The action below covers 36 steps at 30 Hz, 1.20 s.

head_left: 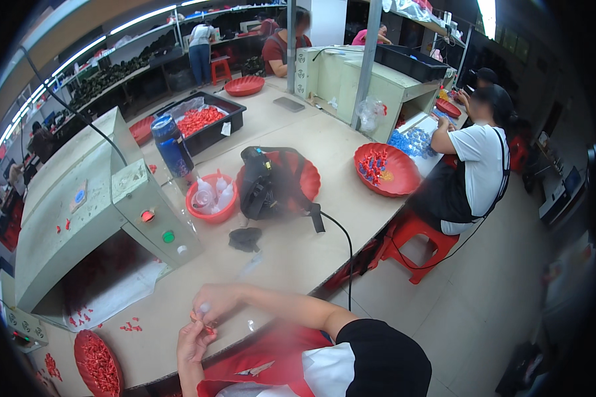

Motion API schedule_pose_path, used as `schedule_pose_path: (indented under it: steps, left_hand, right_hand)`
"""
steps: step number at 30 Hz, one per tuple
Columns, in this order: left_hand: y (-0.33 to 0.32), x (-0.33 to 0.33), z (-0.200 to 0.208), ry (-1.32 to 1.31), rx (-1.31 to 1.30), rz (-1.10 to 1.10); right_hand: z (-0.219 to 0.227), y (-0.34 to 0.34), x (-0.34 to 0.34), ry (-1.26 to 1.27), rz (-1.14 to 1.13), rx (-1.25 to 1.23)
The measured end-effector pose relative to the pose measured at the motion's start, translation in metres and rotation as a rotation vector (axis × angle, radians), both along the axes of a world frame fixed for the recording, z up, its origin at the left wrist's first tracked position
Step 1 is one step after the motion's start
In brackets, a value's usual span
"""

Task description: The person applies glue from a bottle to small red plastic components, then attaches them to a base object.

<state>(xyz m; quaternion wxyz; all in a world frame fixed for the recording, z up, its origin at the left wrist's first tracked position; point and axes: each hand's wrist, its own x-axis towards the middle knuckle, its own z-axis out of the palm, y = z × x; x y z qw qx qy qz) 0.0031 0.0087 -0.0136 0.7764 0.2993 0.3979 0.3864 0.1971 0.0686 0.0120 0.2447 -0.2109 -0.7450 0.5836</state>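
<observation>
My right hand (220, 299) is closed around a pale translucent object (205, 308); its rounded end shows, and the fingers hide the rest. Just below it, my left hand (192, 340) pinches a small red piece (210, 329). The two hands nearly meet over the table's near edge. Left of them, several small red pieces (131, 327) lie loose on the tabletop. A red scalloped dish (78, 344) heaped with similar red pieces (100, 370) stands at the lower left. Above my hands lies a dark crumpled cloth (245, 239).
A pale green machine (66, 218) with an open mouth stands left. Beyond are a red basket (211, 218) of translucent squeeze bottles, a blue can (171, 142), a black strapped bundle (261, 185) and a black tray (235, 118) of red pieces. A person (487, 159) sits right, near another red dish (404, 173).
</observation>
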Motion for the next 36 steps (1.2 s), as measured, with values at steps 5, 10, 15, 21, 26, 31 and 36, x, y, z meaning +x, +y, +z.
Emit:
schedule_pose_path:
  steps: [5,10,15,21,26,31,36]
  left_hand:
    - [0.000,0.000,-0.010,-0.013,0.033,0.009]
    - [-0.007,0.002,-0.019,0.003,0.076,0.075]
    - [-0.013,-0.010,-0.024,0.036,0.133,0.156]
    - [-0.023,-0.010,-0.002,0.111,0.235,0.293]
    - [-0.030,-0.056,0.036,1.031,0.419,0.520]
    - [-0.065,-0.094,0.065,1.766,0.734,0.842]
    - [-0.085,-0.082,0.106,1.846,1.087,1.112]
  right_hand:
    - [-0.009,-0.001,0.004,0.092,-0.116,-0.008]
    - [-0.024,0.012,-0.005,-0.116,-0.639,0.372]
    - [-0.026,0.017,-0.007,-0.370,-0.770,0.338]
    - [-0.059,0.032,-0.013,-0.228,-0.651,0.180]
    - [-0.015,0.017,0.008,-0.286,-0.836,0.278]
    - [-0.029,0.018,0.001,-0.263,-0.819,0.395]
    - [-0.021,0.011,-0.008,-0.229,-0.774,0.424]
